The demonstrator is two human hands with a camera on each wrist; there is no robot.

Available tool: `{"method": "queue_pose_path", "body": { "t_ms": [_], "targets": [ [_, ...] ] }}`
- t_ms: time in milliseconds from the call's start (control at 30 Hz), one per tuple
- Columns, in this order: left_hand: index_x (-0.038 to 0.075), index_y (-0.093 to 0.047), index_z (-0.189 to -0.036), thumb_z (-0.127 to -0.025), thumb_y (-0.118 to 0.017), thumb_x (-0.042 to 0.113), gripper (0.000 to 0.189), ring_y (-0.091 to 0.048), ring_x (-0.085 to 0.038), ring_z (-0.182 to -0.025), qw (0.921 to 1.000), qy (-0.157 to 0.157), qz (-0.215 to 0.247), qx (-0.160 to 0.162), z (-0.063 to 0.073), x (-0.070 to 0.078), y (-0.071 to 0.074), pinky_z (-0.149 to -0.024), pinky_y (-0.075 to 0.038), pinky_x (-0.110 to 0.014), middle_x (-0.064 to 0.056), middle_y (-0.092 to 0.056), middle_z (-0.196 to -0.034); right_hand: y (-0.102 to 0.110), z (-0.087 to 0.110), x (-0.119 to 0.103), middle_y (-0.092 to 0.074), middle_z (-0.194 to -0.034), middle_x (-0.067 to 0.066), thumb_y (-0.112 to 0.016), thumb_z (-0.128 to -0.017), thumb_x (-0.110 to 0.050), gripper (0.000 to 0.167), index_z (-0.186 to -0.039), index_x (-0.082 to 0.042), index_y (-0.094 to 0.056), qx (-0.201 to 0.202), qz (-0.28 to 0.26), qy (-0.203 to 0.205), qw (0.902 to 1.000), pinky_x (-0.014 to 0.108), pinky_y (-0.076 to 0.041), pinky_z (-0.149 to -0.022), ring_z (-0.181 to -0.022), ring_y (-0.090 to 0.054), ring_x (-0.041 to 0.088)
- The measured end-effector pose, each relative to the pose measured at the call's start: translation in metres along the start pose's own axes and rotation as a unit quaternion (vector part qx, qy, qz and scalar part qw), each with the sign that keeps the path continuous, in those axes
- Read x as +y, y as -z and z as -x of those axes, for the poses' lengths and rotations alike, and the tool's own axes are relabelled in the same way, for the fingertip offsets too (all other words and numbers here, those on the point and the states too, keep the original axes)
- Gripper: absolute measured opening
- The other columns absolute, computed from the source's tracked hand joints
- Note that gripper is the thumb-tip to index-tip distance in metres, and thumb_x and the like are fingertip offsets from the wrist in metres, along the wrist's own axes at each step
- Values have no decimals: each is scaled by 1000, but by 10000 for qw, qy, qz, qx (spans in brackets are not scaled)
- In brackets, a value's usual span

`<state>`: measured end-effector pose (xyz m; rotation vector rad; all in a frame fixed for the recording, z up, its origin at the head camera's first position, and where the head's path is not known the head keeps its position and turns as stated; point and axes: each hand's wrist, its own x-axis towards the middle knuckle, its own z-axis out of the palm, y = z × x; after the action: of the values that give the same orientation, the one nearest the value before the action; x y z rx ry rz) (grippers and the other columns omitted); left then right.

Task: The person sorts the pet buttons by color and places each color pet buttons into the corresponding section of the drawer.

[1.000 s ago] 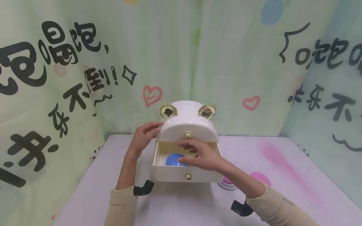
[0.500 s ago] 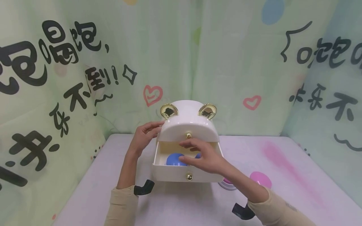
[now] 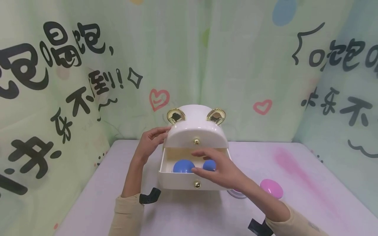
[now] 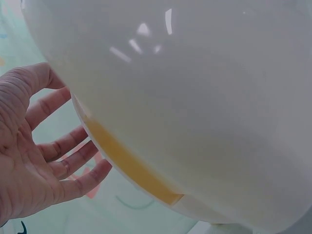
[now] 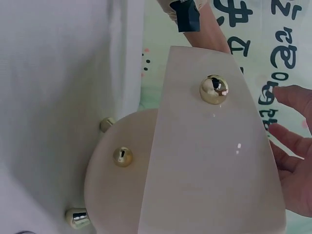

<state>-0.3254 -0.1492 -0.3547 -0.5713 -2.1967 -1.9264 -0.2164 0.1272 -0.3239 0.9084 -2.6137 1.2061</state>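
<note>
A white rounded drawer box [image 3: 196,118] with two gold ear shapes stands in the middle of the table. One drawer [image 3: 180,181] with a gold knob is pulled out, and two blue round objects [image 3: 183,166] lie in it, side by side. My left hand [image 3: 149,144] rests its fingertips against the box's left side; in the left wrist view its fingers [image 4: 73,163] are spread along the white shell. Over the drawer's right part hangs my right hand [image 3: 221,167], fingers loosely bent with nothing between them. It partly covers the right blue object.
A pink round object [image 3: 271,188] lies on the table to the right. Another pink piece on a pale base [image 3: 237,193] is mostly hidden behind my right forearm. Below the pulled-out drawer, the right wrist view shows a closed drawer [image 5: 134,134] and gold feet [image 5: 79,218].
My right hand has drawn back to the right and slightly down, and more of the right blue object shows. The left hand stays at the box's side.
</note>
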Motion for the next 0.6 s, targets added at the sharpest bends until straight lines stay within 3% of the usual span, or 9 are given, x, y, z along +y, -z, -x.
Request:
{"method": "queue_pose_path", "body": {
  "t_ms": [400,600],
  "targets": [
    [5,-68,-132,-100,-67,20,36,-65,-15,-113,10000,-28,-15,2,1,1,0,-95,-55,-38,-13,-68,-132,3,21,-11,-68,-130,-4,-82,-88,-24,48,-133,-16,-65,594,292,790,9947,48,-53,-98,-120,-64,20],
    [5,-68,-132,-100,-67,19,35,-66,-11,-109,10000,-21,-10,11,1,1,0,-93,-55,-35,-14,-68,-131,-2,34,-15,-70,-121,-5,-85,-85,-18,47,-128,-15,-66,1031,1044,1696,9745,31,-55,-94,-112,-66,14]
  ]
}}
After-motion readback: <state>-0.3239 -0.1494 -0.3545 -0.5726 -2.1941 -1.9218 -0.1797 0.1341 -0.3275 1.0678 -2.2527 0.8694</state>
